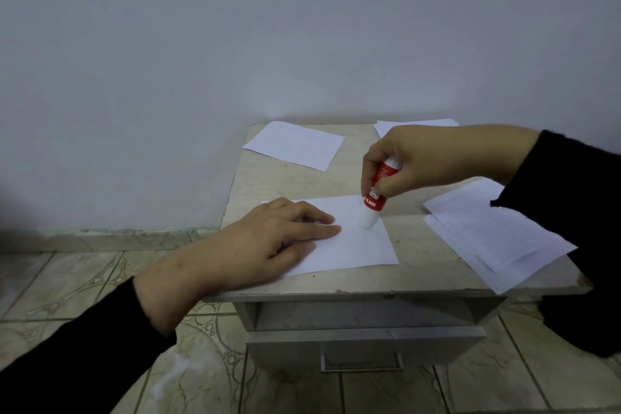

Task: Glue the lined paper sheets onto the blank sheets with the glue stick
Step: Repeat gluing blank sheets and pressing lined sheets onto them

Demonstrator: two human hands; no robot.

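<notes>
A blank white sheet [356,245] lies at the front middle of the small table [420,239]. My left hand [275,239] rests flat on its left part, fingers straight, pressing it down. My right hand [420,161] grips a red glue stick [378,190] tilted tip-down, and its white glue end touches the sheet near the upper right corner. Lined sheets [494,232] lie stacked at the table's right edge, partly under my right sleeve.
Another white sheet [295,144] lies at the back left of the table, and more paper [416,124] at the back right behind my right hand. A drawer with a metal handle [363,360] stands slightly open below. Wall behind, tiled floor around.
</notes>
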